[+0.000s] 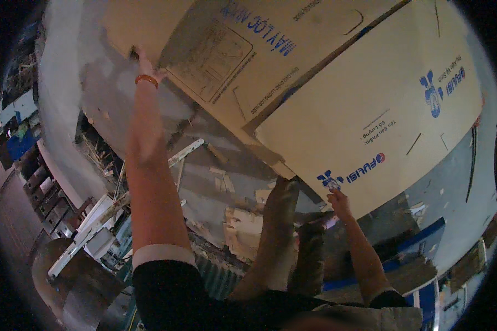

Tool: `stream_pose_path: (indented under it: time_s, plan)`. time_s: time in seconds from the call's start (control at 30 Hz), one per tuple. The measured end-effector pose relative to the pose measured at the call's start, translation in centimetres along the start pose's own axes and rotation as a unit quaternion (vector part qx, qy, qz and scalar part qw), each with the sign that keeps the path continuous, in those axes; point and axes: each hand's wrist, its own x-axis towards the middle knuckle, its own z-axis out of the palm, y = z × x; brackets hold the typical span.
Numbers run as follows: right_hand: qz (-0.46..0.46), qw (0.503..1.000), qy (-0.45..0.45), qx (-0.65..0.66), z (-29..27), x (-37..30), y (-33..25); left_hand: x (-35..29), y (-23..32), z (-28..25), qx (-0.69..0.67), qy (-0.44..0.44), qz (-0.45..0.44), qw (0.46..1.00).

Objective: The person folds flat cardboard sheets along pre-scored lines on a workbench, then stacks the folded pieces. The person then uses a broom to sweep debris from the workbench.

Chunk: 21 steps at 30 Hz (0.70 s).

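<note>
A large flattened cardboard box [320, 121] with blue and black print fills the upper right of the head view, slanting in front of me. My left hand [143, 67], with an orange-red bracelet at its wrist, is stretched far out to the box's left end. Its fingers close on the edge there, beside a small dark hole. At the near edge, by a blue printed figure, my right hand [339, 203] grips the cardboard with bent fingers. Between the two panels runs a long dark gap. The fingertips of both hands are partly hidden.
Torn cardboard scraps [243, 226] litter the grey floor [215, 132] near my legs. Left of my forearm are a pale metal bar [85, 243] and a brown rounded object [66, 270]. A blue-edged board [414, 251] lies at the lower right.
</note>
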Motion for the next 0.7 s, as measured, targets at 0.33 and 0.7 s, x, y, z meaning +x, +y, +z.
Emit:
stream_pose_path:
  time_s: [0.33, 0.7]
  plan:
    - [-0.048, 0.994, -0.101, -0.004, 1.4, 6.7, -9.6, -5.7, -0.4, 3.2, -0.044, 0.022, 0.008, 0.999]
    - [-0.340, 0.832, -0.145, 0.414, 11.2, 19.1, -43.8, -15.7, -12.6, 13.1, -0.166, -0.089, -0.055, 0.981]
